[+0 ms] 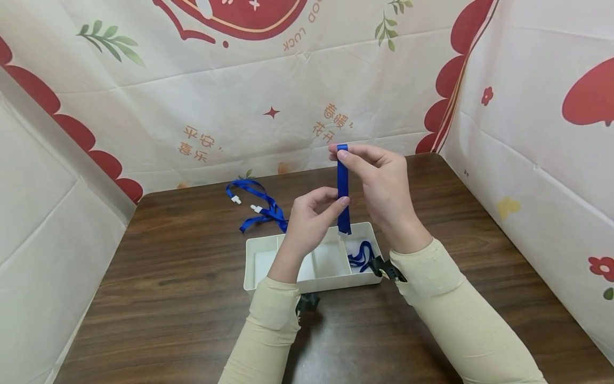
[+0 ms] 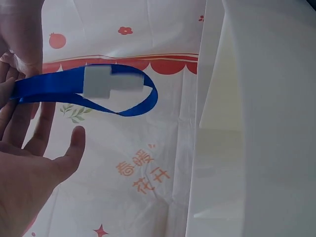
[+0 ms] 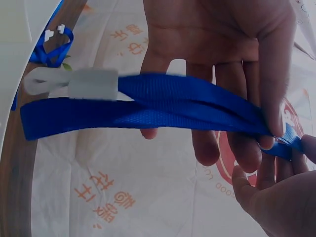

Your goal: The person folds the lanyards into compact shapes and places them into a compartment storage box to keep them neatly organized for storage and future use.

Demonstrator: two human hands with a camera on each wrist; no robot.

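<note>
A blue lanyard (image 1: pixel 342 178) hangs folded and upright above the tray. My right hand (image 1: pixel 389 184) pinches its upper end between thumb and fingers. Lower down, my left hand (image 1: pixel 306 220) pinches the strap from the other side. A white plastic clip (image 3: pixel 94 85) sits at the lanyard's lower end in the right wrist view, beside a folded loop of strap. In the left wrist view the white clip (image 2: pixel 97 82) overlaps the hanging loop. Below is a white divided tray (image 1: pixel 331 261), and a coiled blue lanyard (image 1: pixel 363 257) lies in its right compartment.
Behind the tray, more blue lanyards (image 1: pixel 270 209) with white clips lie loosely on the brown wooden table (image 1: pixel 168 266). Printed cloth (image 1: pixel 240 96) stands along the back and both sides. Dark wrist devices (image 1: pixel 308 303) sit at the sleeve cuffs, the right one overlapping the tray's corner.
</note>
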